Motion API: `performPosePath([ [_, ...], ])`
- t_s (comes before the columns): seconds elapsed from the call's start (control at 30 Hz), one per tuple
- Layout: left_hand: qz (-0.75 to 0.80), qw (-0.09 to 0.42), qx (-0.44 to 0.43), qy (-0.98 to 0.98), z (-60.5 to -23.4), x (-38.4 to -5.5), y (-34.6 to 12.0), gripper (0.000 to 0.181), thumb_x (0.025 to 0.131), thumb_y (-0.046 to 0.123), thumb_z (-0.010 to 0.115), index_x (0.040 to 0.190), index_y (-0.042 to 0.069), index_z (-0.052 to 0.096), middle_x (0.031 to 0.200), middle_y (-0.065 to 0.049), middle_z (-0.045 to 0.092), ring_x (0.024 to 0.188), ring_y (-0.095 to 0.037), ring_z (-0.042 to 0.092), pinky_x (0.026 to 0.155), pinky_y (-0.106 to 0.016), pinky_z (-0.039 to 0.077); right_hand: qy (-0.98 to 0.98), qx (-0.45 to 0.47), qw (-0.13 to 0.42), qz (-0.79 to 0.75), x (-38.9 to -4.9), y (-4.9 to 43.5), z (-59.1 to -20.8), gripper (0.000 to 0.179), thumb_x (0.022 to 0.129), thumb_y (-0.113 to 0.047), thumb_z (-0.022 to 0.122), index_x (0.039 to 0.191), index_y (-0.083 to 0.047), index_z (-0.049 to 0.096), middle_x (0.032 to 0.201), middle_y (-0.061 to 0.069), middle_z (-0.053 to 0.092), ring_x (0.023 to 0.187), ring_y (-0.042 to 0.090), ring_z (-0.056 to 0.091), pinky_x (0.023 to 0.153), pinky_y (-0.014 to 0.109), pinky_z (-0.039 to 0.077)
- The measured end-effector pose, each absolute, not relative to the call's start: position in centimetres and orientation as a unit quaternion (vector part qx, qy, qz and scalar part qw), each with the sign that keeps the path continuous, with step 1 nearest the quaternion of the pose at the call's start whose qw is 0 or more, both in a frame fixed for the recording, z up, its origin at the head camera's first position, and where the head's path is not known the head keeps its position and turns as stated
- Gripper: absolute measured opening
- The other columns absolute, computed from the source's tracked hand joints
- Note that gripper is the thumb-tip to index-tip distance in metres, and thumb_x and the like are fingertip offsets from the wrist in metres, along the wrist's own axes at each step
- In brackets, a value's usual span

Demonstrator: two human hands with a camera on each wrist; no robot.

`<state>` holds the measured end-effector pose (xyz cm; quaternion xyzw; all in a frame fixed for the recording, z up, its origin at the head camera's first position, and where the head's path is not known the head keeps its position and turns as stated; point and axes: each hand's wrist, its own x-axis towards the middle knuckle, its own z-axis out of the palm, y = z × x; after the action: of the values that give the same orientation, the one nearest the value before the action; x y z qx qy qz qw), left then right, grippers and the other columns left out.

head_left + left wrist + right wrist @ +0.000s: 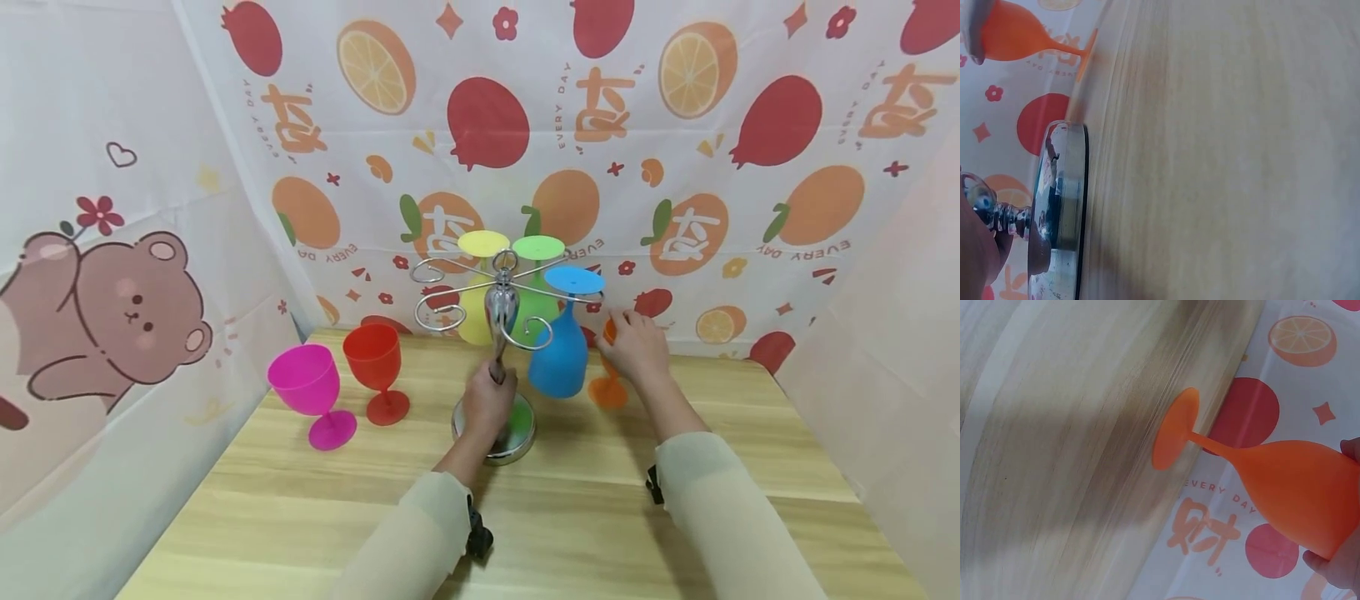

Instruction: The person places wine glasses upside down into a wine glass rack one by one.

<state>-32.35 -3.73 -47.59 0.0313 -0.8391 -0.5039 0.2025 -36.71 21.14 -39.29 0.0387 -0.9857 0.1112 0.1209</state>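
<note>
My left hand [489, 404] grips the stem of a chrome glass rack [501, 307], whose round base [1066, 206] stands on the table. With my right hand [639, 343], I hold an orange goblet [1294, 487] around its bowl, fingers and thumb on opposite sides. The goblet is upright, its foot close over the tabletop to the right of the rack. Upside down from the rack's curled arms hang a blue goblet [561, 358], a green goblet [538, 247] and a yellow goblet [483, 243]. The blue one hangs just left of my right hand.
A magenta goblet [303, 380] and a red goblet [372, 357] stand upright on the wooden table [300, 508], left of the rack. A fruit-print cloth [487, 50] hangs behind the table, and a bear-print cloth [112, 333] hangs at the left.
</note>
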Motion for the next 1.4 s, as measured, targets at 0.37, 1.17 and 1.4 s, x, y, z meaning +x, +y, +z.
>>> performPosePath([
  [0.37, -0.508, 0.192, 0.021, -0.839, -47.6, -32.3, -3.9, 0.029, 0.091, 0.03, 0.062, 0.073, 0.014, 0.047, 0.057, 0.004, 0.036, 0.049, -0.015, 0.036, 0.046, -0.03, 0.032, -0.978, 0.042, 0.162, 0.121, -35.9, 21.3, -39.8, 0.061, 0.091, -0.038, 0.063, 0.143, -0.01, 0.048, 0.142, 0.022, 0.046, 0.127, 0.044, 0.04, 0.103, 0.065, 0.037],
  [1.17, -0.482, 0.055, -0.057, -0.873, -44.1, -28.9, -9.0, 0.047, 0.089, 0.029, 0.073, 0.129, 0.011, 0.058, 0.122, -0.012, 0.059, 0.112, -0.03, 0.056, 0.092, -0.046, 0.051, -0.886, 0.15, 0.133, 0.418, -24.7, 25.5, -36.1, 0.041, 0.095, -0.03, 0.065, 0.135, -0.02, 0.058, 0.132, 0.005, 0.054, 0.107, 0.019, 0.055, 0.082, 0.024, 0.053],
  [1.4, -0.488, 0.094, -0.06, -0.865, -42.1, -27.0, -10.9, 0.021, 0.09, 0.027, 0.072, 0.107, 0.016, 0.069, 0.088, 0.002, 0.066, 0.079, -0.019, 0.057, 0.067, -0.03, 0.05, -0.805, 0.217, 0.135, 0.536, -22.9, 24.0, -35.3, 0.037, 0.096, -0.008, 0.06, 0.132, -0.01, 0.058, 0.127, 0.001, 0.056, 0.1, 0.014, 0.061, 0.08, 0.022, 0.057],
])
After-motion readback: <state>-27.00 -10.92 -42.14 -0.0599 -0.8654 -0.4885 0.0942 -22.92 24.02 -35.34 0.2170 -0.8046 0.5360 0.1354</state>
